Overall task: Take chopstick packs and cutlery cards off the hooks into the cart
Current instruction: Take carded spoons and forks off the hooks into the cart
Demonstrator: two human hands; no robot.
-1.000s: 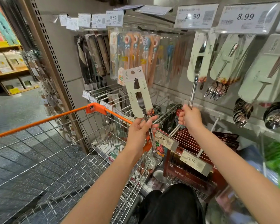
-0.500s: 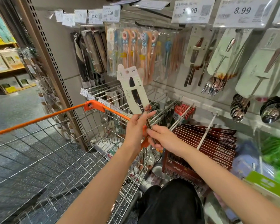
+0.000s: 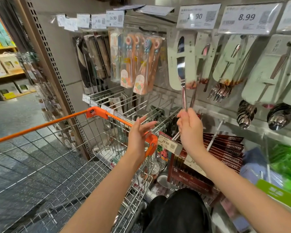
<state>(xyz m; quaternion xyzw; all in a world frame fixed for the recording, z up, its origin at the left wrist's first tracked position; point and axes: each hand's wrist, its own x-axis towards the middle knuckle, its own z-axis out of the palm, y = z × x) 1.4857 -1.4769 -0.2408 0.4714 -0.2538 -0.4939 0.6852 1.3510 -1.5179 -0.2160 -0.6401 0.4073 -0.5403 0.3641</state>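
A shopper's left hand hovered with fingers spread and nothing in it above the orange handle at the near right corner of the wire cart, apparently free to take the next item. Just beside it, the right hand pinched the lower tip of a knife handle between fingertips, the remaining fingers loosely curled. That handle belonged to a knife card, a pale backing card with the blade showing through its cut-out, which hung from its hook on the wall under a price tag; gripping the free metal end looked like the simplest way to steer the card off the hook. Below the hands, dark red chopstick packs sat stacked on a lower hook, a 29.90 label at its front end. Farther along the wall hung fork cards and spoon cards under an 8.99 tag, with children's chopstick packs in clear sleeves to the left. What lay in the cart's basket could not be made out through the wire. Beyond the perforated upright, a grey speckled floor led to wooden shelves of boxed goods.
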